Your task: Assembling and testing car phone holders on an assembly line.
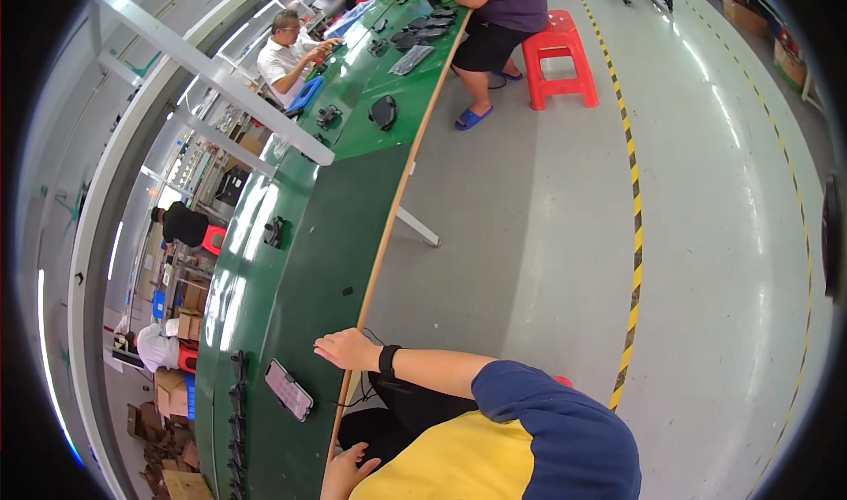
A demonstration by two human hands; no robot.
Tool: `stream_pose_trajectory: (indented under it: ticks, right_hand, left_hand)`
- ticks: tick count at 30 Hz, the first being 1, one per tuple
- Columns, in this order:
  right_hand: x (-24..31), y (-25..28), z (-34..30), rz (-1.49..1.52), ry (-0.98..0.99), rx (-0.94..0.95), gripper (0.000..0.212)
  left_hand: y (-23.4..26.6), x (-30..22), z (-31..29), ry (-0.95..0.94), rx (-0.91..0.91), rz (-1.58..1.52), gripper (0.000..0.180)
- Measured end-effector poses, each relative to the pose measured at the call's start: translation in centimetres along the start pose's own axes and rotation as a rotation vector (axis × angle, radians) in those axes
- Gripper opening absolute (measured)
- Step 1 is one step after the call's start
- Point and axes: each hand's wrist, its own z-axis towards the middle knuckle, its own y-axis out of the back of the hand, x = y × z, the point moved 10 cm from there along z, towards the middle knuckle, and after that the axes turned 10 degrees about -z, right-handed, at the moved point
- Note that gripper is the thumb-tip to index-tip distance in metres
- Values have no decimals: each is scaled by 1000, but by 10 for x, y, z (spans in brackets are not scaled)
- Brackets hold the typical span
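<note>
My right hand [349,350], with a black band on its wrist, rests at the wooden edge of the green table [340,209]. Its fingers stretch out over the mat, holding nothing. Lower down, my left hand [348,471] lies near the same edge beside my lap, fingers loosely bent and apart, with nothing seen in it. On the table, left of my hands, lies a phone [289,390] with its screen lit. A dark cable [360,400] runs near it by the table edge. A small dark piece [347,291] lies farther up the mat.
A row of black parts [236,421] lines the table's left side. A black device [274,232] and a larger black part [383,112] lie farther off. Co-workers sit along the table's far end, near a red stool [559,59]. A white frame [221,77] crosses above.
</note>
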Motion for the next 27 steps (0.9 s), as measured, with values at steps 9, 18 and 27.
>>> stream_pose_trajectory:
  ticks: [9,18,27]
  right_hand:
    - [0,4,3,27,-28,34,14]
    - [1,5,5,8,-70,65,11]
    - [3,-2,7,-106,-94,77,10]
  left_hand:
    - [-28,48,-9,129,72,-105,47]
    - [-72,109,-15,-2,87,-126,47]
    - [-84,141,10,91,242,-82,48]
